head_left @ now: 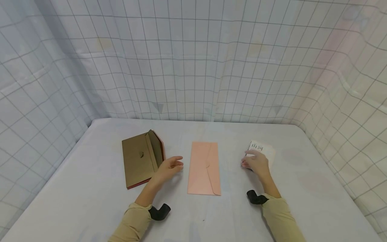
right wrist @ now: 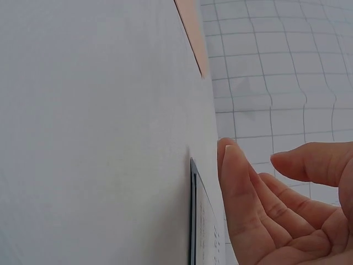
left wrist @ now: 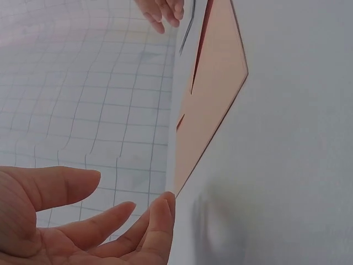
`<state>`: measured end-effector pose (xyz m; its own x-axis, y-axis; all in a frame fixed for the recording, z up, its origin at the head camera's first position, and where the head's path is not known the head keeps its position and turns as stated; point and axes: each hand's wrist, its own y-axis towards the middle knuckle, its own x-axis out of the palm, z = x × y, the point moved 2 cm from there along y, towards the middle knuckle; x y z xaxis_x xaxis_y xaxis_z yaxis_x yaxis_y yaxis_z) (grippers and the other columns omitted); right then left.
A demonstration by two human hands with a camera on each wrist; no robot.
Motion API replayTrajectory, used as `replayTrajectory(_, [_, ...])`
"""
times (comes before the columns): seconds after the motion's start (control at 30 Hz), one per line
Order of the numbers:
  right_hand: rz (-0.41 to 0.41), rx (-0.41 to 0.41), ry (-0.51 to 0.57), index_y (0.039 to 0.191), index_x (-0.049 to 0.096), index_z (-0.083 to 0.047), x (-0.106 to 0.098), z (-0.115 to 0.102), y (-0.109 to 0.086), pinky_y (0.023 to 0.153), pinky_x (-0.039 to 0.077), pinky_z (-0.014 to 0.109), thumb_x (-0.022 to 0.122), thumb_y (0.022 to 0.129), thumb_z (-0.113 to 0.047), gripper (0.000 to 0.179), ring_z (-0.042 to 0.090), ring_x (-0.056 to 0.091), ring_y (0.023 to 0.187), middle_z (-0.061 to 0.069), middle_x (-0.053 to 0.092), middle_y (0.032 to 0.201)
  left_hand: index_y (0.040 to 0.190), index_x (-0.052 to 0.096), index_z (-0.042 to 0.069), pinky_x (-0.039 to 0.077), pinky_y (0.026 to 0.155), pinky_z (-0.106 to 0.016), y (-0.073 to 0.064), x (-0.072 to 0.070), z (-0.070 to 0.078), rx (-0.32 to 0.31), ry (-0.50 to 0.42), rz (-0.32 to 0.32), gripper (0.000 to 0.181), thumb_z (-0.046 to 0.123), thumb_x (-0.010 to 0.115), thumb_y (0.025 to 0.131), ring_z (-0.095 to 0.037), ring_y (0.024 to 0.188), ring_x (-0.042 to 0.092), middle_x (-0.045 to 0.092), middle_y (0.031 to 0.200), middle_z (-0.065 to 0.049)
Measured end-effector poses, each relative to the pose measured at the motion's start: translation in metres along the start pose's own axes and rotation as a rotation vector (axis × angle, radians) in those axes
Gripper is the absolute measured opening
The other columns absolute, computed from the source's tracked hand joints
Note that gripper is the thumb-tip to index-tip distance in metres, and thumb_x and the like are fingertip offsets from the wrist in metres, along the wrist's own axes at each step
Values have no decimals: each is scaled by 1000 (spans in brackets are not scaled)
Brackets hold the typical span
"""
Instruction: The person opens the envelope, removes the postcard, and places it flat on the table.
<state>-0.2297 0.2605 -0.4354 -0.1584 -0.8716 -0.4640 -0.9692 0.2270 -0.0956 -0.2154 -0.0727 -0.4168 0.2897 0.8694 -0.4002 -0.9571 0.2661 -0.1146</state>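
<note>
A pink envelope lies flat on the white table, its flap edge running down the right side. Between it and a brown folder-like envelope at the left is my left hand, fingers loosely bent and nothing in them. The brown envelope has a raised flap on its right side and a reddish layer beneath. My right hand hovers over a white printed card or booklet on the right, partly hiding it. In the right wrist view the dark edge of that booklet shows beside the relaxed fingers, which grip nothing.
A white cloth covers the table. Grid-patterned curtains hang behind it and along both sides. Each wrist carries a black camera mount, the left one and the right one, close above the cloth.
</note>
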Motion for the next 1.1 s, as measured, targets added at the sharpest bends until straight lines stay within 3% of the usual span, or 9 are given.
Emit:
replayTrajectory(0.2, [-43, 20, 31, 128, 52, 3, 10, -5, -3, 64, 55, 18, 54, 89, -8, 40, 4, 67, 64, 18, 72, 96, 132, 45, -7, 49, 89, -37, 1, 4, -1, 5, -10, 11, 42, 6, 51, 93, -33, 109, 57, 58, 120, -26])
replayTrajectory(0.43, [-93, 16, 18, 126, 53, 3, 22, -9, -5, 67, 55, 21, 54, 89, -8, 39, 7, 69, 66, 17, 73, 93, 135, 41, -10, 48, 93, -40, 0, 10, -3, 6, -47, -43, 45, 6, 49, 93, -37, 115, 53, 54, 124, -29])
replayTrajectory(0.6, [-134, 8, 12, 126, 53, 3, 27, -11, -6, 68, 55, 21, 54, 90, -10, 39, 9, 70, 68, 17, 73, 95, 136, 39, -9, 47, 97, -42, 0, 15, -4, -19, -92, -48, 46, 6, 49, 94, -37, 117, 52, 52, 126, -29])
replayTrajectory(0.8, [-200, 34, 95, 128, 50, 6, 32, -12, -9, 72, 57, 27, 54, 90, -9, 41, 14, 72, 73, 20, 71, 98, 138, 38, -6, 44, 100, -45, 2, 19, -6, -48, -123, -49, 46, 7, 48, 95, -35, 120, 51, 51, 130, -27])
replayTrajectory(1.1, [-316, 70, 266, 132, 43, 11, 34, -11, -11, 76, 56, 26, 50, 92, -4, 43, 14, 71, 81, 23, 67, 105, 143, 27, -8, 36, 108, -48, 2, 21, -4, -59, -248, -140, 54, 9, 46, 95, -39, 128, 44, 41, 139, -31])
